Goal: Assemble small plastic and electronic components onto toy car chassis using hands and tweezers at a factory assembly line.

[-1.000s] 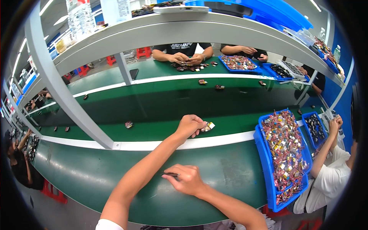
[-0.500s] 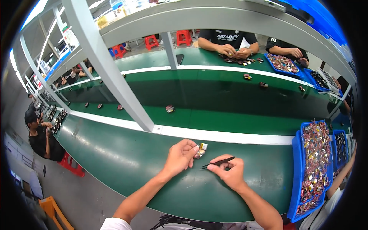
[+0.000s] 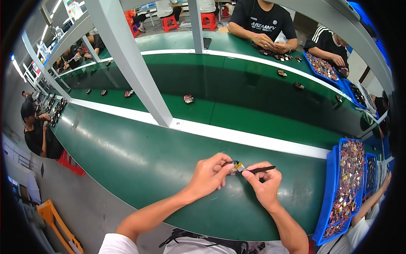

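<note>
Black tweezers (image 3: 265, 169) (one pair) at one small component (image 3: 239, 166).

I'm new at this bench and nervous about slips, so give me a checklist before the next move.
1. Left grip holding the part: ok.
2. Right grip holding the tweezers: ok.
3. Tweezers' tips brought to the part: ok.
4. Tips closed on the part: cannot tell, too small.
5. Near blue tray apart from both grips: ok.
</note>
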A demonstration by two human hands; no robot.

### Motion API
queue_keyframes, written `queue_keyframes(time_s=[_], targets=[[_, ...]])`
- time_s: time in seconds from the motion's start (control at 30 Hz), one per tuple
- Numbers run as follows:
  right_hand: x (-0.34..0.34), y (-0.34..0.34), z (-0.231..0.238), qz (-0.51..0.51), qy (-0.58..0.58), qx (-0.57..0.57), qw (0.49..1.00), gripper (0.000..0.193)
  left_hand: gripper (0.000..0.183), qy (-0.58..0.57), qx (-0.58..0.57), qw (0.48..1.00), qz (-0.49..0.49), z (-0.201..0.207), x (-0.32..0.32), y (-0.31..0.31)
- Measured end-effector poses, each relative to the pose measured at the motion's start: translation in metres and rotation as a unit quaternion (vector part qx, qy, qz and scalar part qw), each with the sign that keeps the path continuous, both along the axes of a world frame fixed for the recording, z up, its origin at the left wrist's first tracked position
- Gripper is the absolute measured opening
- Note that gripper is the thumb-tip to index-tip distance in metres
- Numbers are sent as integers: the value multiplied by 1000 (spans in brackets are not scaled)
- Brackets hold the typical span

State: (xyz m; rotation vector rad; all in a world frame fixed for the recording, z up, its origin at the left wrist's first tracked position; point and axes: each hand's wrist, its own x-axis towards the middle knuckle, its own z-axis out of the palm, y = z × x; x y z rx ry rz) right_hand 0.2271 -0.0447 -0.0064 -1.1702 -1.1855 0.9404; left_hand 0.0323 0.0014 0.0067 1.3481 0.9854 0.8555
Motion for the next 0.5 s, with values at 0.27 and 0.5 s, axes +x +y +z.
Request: queue_keyframes(time_s=[0.27, 0.5], targets=[[0, 2, -2, -7, -38, -4, 999, 13, 17, 21, 17, 1000, 2, -1, 0, 0], [-1, 2, 0, 0, -42, -14, 999, 14, 18, 44, 30, 999, -5, 0, 2, -3]])
